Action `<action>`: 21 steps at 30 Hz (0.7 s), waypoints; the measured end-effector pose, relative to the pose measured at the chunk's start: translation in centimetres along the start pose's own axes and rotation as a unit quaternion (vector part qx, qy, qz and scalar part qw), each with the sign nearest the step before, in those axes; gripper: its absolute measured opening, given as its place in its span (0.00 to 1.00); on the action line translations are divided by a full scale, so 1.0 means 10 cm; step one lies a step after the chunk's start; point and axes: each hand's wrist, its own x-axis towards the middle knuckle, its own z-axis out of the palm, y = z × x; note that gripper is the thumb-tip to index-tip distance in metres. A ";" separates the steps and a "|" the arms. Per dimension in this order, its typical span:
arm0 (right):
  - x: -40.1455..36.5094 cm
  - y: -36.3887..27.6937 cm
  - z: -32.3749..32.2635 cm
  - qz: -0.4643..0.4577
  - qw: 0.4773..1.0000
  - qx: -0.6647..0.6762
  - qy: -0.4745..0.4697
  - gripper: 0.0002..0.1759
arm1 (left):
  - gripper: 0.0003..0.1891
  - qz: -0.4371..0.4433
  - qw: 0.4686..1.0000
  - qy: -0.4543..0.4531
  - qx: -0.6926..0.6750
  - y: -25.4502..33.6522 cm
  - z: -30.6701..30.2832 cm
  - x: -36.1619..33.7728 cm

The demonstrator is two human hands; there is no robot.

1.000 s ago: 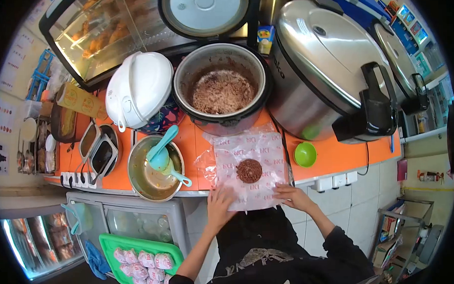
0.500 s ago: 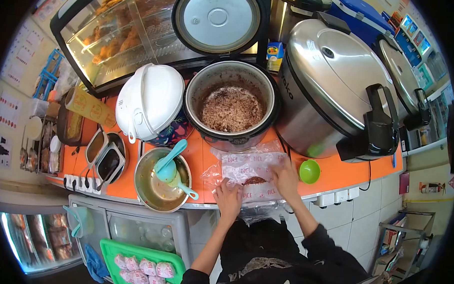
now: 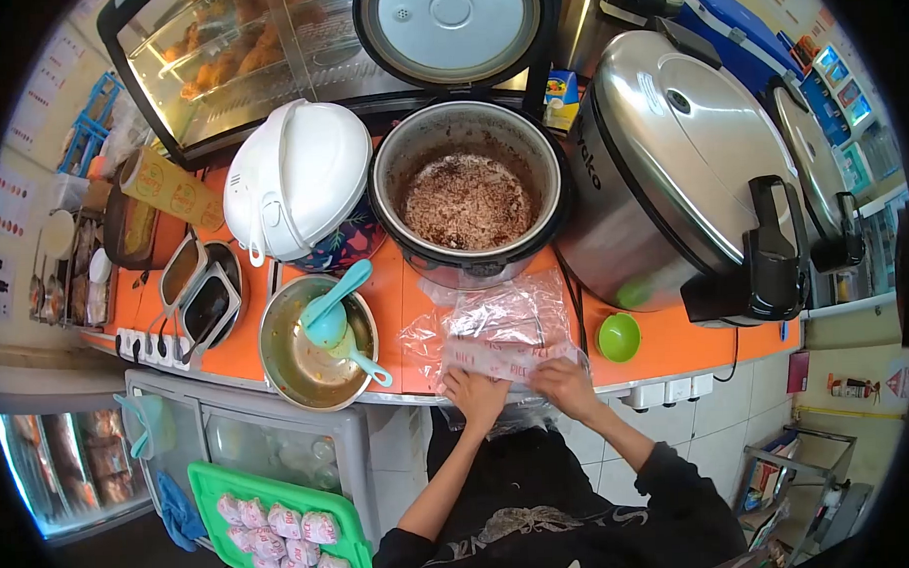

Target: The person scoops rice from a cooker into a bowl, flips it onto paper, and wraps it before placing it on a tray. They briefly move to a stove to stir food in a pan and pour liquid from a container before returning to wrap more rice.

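A sheet of white wrapping paper [image 3: 499,361] printed with red "RICE" is folded over into a narrow strip at the front edge of the orange counter. My left hand [image 3: 476,395] presses and grips its lower left side. At its right end, my right hand [image 3: 566,385] pinches the paper between thumb and fingers. The dark rice is hidden inside the fold. Crinkled clear plastic [image 3: 510,304] lies just behind the paper. Beyond it stands an open rice cooker [image 3: 560,210] with reddish-brown rice [image 3: 467,205] in its bottom.
A green bowl [image 3: 619,337] sits right of my hands. To the left are a steel bowl [image 3: 281,335] with a turquoise scoop [image 3: 326,324] and a white-lidded pot [image 3: 296,184]. A large steel cooker [image 3: 671,176] stands right. Below left, a green tray [image 3: 206,483] holds several wrapped packets.
The paper, spread with dark rice showing, is now folded over into a strip and the rice is covered. My right hand has come down and closed on the paper's right end.
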 end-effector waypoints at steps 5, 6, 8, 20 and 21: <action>-0.21 0.03 0.19 -0.006 0.994 0.003 0.112 0.15 | 0.27 0.205 0.957 0.147 -0.143 -0.17 -0.27 0.14; -0.24 0.01 0.24 0.009 0.994 0.020 0.104 0.15 | 0.26 0.308 0.929 0.109 -0.174 -0.20 -0.49 0.20; -0.30 0.09 0.29 0.029 0.995 0.044 0.084 0.16 | 0.21 0.435 0.893 0.049 -0.105 -0.34 -0.46 0.34; 0.05 0.48 0.11 0.202 0.940 0.223 -0.161 0.15 | 0.13 0.393 0.913 -0.067 -0.087 -0.58 -0.31 0.34; 0.15 0.52 0.11 0.244 0.912 0.266 -0.196 0.17 | 0.14 0.384 0.917 -0.087 -0.058 -0.48 -0.34 0.38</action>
